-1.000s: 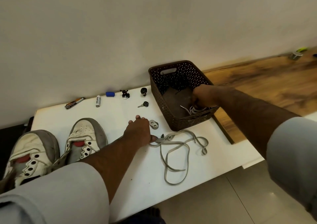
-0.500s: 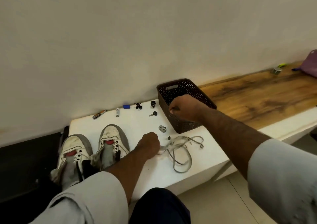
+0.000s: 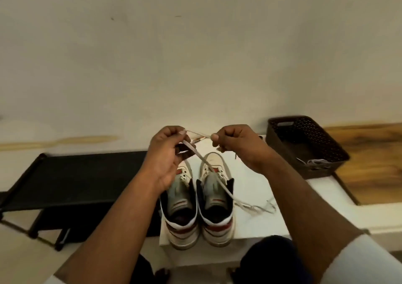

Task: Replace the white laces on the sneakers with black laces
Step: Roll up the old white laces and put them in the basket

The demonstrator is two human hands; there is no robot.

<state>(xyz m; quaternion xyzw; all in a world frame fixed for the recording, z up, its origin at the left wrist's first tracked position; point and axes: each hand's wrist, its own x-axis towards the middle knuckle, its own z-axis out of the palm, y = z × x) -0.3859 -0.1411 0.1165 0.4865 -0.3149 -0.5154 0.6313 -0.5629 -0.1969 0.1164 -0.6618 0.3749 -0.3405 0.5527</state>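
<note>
1. While my left hand (image 3: 167, 153) keeps its grip pinched on one part of the pale lace (image 3: 208, 168), I judge the step in hand to be sorting out a removed white lace, not yet threading black.
2. Between my two grips the lace stretches taut; below them it trails over the right sneaker (image 3: 217, 199) to the table (image 3: 252, 185).
3. My right hand (image 3: 237, 146) is curled, pinching the lace's other part.
4. Both sneakers sit below my grips, the left sneaker (image 3: 181, 207) too, eyelets seemingly bare.
5. Next I need a black lace; none is plainly visible.
6. Right of my grips, the basket (image 3: 304, 140) holds pale strands; its other contents are hard to make out.
</note>
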